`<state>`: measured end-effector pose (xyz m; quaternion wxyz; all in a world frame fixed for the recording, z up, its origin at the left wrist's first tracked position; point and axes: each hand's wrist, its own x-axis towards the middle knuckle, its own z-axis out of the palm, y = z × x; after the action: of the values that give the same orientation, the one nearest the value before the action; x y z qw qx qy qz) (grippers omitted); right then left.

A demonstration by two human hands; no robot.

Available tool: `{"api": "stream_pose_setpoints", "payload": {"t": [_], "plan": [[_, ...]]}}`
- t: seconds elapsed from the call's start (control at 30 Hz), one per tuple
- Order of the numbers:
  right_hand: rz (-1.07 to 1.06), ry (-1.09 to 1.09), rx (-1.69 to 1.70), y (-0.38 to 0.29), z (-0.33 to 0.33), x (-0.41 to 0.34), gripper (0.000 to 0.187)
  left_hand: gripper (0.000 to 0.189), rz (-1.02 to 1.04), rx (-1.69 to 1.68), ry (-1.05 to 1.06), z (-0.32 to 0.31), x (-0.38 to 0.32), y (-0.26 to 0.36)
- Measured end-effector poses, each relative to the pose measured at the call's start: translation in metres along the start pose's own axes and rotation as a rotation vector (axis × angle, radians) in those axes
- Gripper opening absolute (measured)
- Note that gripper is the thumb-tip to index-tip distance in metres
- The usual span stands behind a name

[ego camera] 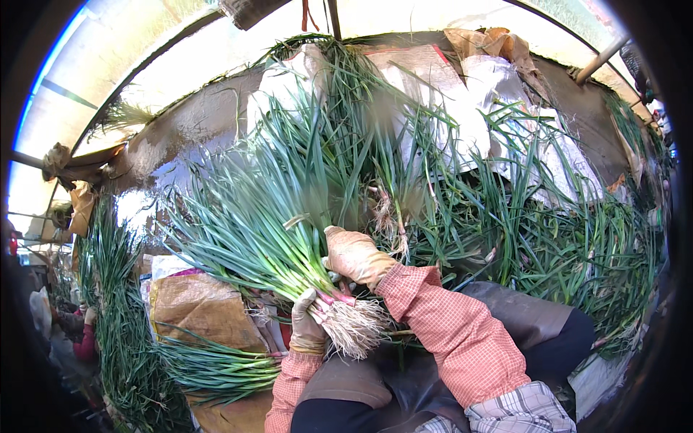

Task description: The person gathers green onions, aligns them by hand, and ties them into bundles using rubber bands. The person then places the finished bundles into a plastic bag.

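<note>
A large bunch of spring onions (270,238) lies across in front of me, its green leaves fanned to the upper left. The pale roots (354,327) point toward my lap, beside reddish-white bulbs. My left hand (308,322), in a light work glove, is closed around the bunch near the bulbs. My right hand (357,257), in a dusty glove, rests along the right side of the stems; its fingertips are partly hidden, so I cannot tell whether it grips any stalk. A smaller bunch of spring onions (227,362) lies to the left of my left forearm.
Loose spring onions (541,249) are heaped to the right and ahead. White woven sacks (433,108) lie beyond them. A brown sack (203,308) is at my left, and a long pile of spring onions (119,303) runs past it. Another person's sleeve (85,343) shows far left.
</note>
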<state>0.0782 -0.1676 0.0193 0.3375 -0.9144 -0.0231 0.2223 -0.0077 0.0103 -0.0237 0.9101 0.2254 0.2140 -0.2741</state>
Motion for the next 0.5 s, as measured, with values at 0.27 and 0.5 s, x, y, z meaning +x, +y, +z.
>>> {"api": "stream_pose_setpoints", "payload": {"t": [0.27,0.5], "plan": [[0.083,0.162,0.031,0.014,0.042,0.023,0.026,0.038,-0.017,0.093,0.076,-0.012,0.005,-0.002],[0.225,0.286,1.639,0.028,0.052,-0.035,0.022,0.047,-0.02,-0.01,-0.057,0.026,0.004,-0.009]]}}
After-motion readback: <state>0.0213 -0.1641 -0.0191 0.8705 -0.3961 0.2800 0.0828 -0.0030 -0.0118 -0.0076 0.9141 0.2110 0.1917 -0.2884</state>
